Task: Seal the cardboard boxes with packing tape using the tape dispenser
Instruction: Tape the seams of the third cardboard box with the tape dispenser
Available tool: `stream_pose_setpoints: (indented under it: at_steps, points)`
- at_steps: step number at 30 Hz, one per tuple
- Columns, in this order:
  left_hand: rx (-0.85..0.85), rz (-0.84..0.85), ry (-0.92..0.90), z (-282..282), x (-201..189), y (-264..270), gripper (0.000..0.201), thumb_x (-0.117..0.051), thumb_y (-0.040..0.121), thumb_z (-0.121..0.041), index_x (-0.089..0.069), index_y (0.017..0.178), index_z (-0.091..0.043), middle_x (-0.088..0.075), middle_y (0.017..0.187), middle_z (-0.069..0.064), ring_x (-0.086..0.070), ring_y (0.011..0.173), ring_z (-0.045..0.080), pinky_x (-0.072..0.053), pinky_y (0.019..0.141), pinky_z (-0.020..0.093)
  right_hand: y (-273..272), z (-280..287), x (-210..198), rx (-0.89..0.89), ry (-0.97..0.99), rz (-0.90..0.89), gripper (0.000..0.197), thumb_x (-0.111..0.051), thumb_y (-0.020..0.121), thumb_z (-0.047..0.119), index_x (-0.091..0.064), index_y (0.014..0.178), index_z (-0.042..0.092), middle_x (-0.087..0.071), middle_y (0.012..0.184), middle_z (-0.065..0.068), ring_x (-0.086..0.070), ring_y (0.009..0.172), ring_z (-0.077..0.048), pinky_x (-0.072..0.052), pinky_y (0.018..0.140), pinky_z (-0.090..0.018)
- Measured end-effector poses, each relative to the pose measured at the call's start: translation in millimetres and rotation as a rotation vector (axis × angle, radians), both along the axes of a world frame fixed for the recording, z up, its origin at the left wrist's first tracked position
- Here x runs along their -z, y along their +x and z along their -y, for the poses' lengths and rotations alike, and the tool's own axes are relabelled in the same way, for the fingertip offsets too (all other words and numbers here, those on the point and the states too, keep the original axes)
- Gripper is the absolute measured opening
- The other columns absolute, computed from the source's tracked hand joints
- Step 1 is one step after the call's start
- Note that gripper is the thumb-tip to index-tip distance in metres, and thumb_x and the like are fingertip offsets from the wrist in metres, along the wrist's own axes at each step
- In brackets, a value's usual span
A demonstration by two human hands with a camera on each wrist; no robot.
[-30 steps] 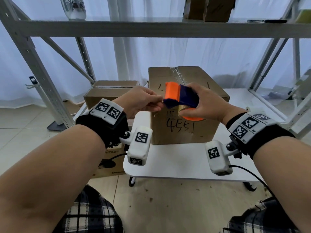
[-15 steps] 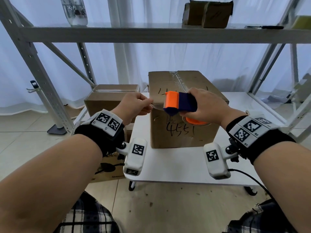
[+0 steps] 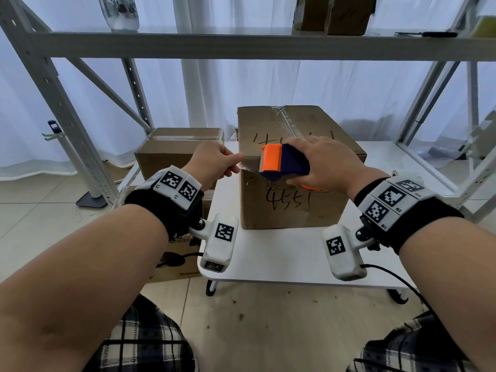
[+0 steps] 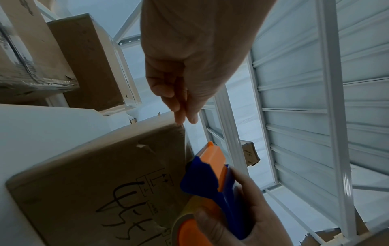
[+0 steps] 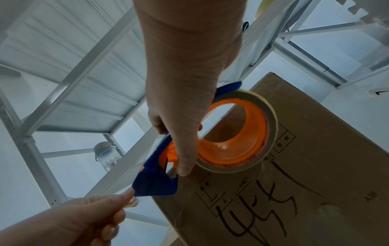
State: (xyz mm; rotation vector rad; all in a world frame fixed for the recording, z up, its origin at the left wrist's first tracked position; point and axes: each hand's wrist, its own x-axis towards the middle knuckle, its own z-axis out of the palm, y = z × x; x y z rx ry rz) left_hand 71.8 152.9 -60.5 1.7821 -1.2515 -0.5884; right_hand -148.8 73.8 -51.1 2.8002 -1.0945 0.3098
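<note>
Cardboard box (image 3: 290, 208): handwritten black marking on the front face reads "4551"; printed "A28" near one corner. Wrist markers (image 3: 390, 202) carry "R1", "R2".

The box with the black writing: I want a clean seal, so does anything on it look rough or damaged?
Yes. The old tape along the top seam of the box is wrinkled, and the front face has a small torn nick near its upper edge.

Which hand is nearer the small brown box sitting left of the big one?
Left. The left hand pinches tape just right of the small box; the right hand grips the dispenser farther right.
</note>
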Motion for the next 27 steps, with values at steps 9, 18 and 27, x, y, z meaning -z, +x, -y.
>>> stream_pose_setpoints:
  at_steps: [9, 18, 27]
  points:
    - [-0.015, -0.061, 0.057, -1.2, 1.6, 6.1, 0.03, -0.065, 0.088, -0.027, -0.069, 0.091, 0.003, -0.068, 0.075, 0.007, -0.058, 0.061, 0.01, -0.05, 0.062, 0.021, 2.8, -1.0, -2.6, -0.041, 0.115, 0.059, 0.082, -0.066, 0.079, 0.055, -0.026, 0.148, 0.035, -0.051, 0.123, 0.009, -0.05, 0.11, -0.017, -0.042, 0.092, -0.036]
    - [0.032, -0.267, 0.281, -10.9, -14.7, -3.2, 0.013, -0.06, 0.092, -0.014, -0.065, 0.091, -0.002, -0.066, 0.055, 0.0, -0.053, 0.044, 0.004, -0.043, 0.047, 0.014, -19.5, 1.2, 4.7, -0.077, 0.934, 0.249, 0.044, -0.069, 0.085, 0.023, -0.051, 0.119, 0.044, -0.068, 0.104, 0.006, -0.066, 0.083, 0.002, -0.05, 0.067, -0.01]
    - [-0.052, -0.328, 0.297, -7.8, -16.5, -7.4, 0.017, -0.055, 0.091, -0.012, -0.057, 0.074, -0.01, -0.053, 0.05, -0.004, -0.04, 0.037, 0.002, -0.032, 0.035, 0.011, -11.1, -6.3, 3.1, -0.001, 1.087, 0.255, 0.036, -0.056, 0.079, 0.049, -0.06, 0.112, 0.033, -0.07, 0.085, 0.0, -0.066, 0.074, -0.007, -0.053, 0.065, -0.019]
